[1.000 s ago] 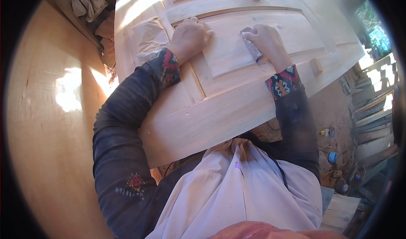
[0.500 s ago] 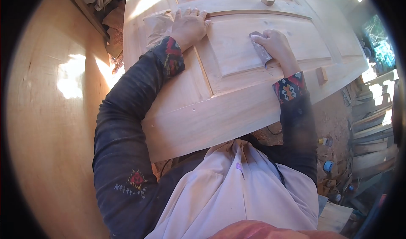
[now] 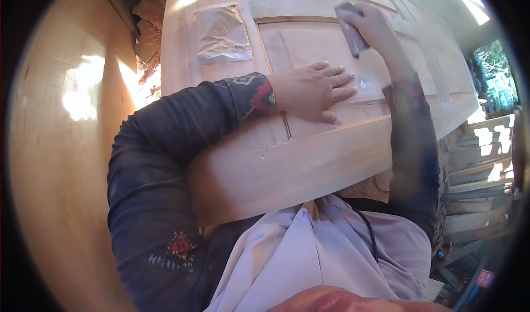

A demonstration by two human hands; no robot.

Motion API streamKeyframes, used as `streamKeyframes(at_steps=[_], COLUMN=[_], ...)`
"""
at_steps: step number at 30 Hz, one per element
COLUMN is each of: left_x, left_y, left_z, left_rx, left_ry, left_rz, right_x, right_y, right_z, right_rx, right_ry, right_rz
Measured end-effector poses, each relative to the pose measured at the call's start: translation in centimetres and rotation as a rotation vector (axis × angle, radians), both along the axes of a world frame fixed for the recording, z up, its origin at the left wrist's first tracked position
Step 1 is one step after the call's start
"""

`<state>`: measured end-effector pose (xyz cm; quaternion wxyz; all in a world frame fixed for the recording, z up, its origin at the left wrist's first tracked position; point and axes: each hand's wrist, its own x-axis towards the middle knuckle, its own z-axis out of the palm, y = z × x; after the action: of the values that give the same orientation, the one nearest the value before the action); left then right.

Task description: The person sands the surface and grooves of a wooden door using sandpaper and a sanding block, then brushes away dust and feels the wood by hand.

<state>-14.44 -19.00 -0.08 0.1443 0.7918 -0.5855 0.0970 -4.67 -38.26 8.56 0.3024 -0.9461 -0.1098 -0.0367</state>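
A pale wooden panelled door (image 3: 309,152) lies flat in front of me. My left hand (image 3: 317,91) rests palm down on its near panel, fingers spread and holding nothing. Farther up and to the right, my right hand (image 3: 369,24) grips a grey sanding sheet (image 3: 351,33), which looks folded or wrapped round a block. The hand is slightly blurred, and whether the sheet touches the wood is hard to tell. A small whitish patch (image 3: 362,84) shows on the panel just right of my left fingertips. A crumpled paper packet (image 3: 222,33) lies on the door at the upper left.
A large smooth wooden board (image 3: 61,157) stands along the left side. Stacked wood pieces (image 3: 477,174) are on the ground at the right. Wood shavings (image 3: 364,188) lie on the ground beyond the door's near edge.
My left hand has moved right and nearer to me, off the area by the packet, and lies flat with spread fingers. My right hand has moved up the door with the sanding sheet.
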Motion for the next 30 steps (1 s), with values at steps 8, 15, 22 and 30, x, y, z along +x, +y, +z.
streamKeyframes(at_steps=[8,15,22,30], left_x=[0.7,0.7,0.5,0.6], left_y=[0.7,0.4,0.4,0.8], left_z=[0.4,0.2,0.1,0.4], left_rx=[0.018,-0.024,-0.010,0.032], left_ry=[0.096,0.111,0.114,0.087], left_rz=[-0.019,-0.009,0.024,0.034], right_x=[10.1,7.0,8.2,7.5], right_y=[6.6,10.3,6.6,5.8], right_z=[-4.8,-3.3,-3.7,-2.3], right_rx=[-0.155,-0.097,0.152,0.086], right_ry=[0.033,-0.031,0.164,0.146], right_rz=[0.482,0.404,0.315,0.336])
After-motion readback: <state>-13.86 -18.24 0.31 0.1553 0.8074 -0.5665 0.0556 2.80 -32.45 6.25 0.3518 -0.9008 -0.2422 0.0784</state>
